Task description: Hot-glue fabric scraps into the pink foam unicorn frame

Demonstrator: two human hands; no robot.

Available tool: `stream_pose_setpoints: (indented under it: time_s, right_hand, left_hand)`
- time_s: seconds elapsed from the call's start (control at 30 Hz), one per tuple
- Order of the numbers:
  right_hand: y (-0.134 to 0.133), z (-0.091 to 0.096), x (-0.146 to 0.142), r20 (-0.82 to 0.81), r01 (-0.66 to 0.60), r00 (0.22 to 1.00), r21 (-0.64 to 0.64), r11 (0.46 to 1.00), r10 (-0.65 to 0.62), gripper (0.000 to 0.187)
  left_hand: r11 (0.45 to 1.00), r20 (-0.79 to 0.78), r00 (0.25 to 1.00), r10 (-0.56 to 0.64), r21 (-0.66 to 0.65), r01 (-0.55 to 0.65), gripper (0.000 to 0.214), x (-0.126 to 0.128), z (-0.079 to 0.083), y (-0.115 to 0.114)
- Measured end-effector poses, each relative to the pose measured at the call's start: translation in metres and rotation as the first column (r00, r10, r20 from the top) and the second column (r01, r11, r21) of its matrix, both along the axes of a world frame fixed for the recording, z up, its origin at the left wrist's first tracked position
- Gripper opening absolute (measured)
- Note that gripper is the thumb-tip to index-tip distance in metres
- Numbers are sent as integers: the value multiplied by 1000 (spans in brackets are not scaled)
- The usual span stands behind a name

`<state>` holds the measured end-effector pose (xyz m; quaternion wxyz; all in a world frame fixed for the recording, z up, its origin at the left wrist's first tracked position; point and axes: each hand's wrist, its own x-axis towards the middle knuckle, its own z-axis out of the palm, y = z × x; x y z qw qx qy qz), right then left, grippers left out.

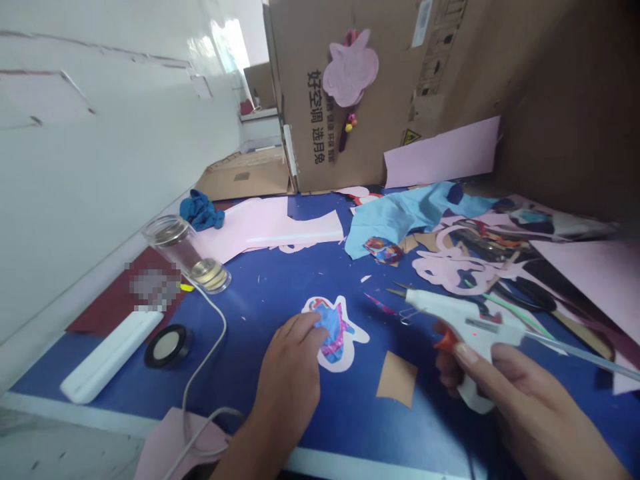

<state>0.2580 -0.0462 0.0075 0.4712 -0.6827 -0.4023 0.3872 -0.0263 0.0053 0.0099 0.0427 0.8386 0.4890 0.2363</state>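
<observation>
My left hand (290, 380) rests on a crumpled piece of blue material (326, 324), its fingertips pinching it against a white-edged cut-out shape (345, 350) with pink and blue layers. My right hand (530, 413) grips a white hot glue gun (465, 327) with an orange trigger, its metal nozzle pointing left, above the blue tabletop. A glue stick runs out of the gun's back end. A small tan paper piece (397, 378) lies between my hands.
A glass tumbler (187, 250) lies on its side beside a white power bank (113, 357) and a tape roll (167, 347). A pale cable crosses the table edge. Pink sheets, blue cloth scraps and black-handled scissors (525, 293) lie at the right, before an upright cardboard box (340, 113).
</observation>
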Motion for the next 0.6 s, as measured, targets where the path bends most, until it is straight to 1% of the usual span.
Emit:
stream_pose_setpoints:
  time_s: [0.07,0.13,0.17,0.27,0.4,0.5,0.6]
  right_hand:
    - [4,4,-6,-187,18,982,-64,998,-30,57]
    - [10,12,-13,-333,37,940,-106,994,-71,56]
    - [14,16,-17,-394,21,917,-96,995,-57,55]
    - [25,31,-28,-552,-71,832,-25,997,45,43]
    - [36,42,-43,-658,-169,739,22,985,142,37]
    - [41,43,-51,-691,-254,691,45,966,214,37]
    - [44,42,-57,-719,-313,647,52,948,253,35]
  left_hand:
    - [999,26,999,29,25,-30,37,4,-1,-3]
    - [999,37,998,43,1,-43,32,9,0,-5]
    - [999,37,998,42,-24,-41,32,12,0,-6]
    - [995,42,999,12,-99,-7,38,15,1,-4]
    - [993,119,992,-29,-110,42,46,11,-3,-1]
    - [993,184,982,-39,-100,58,44,8,-6,1]
    - [993,214,977,-15,-114,40,41,9,-7,1]
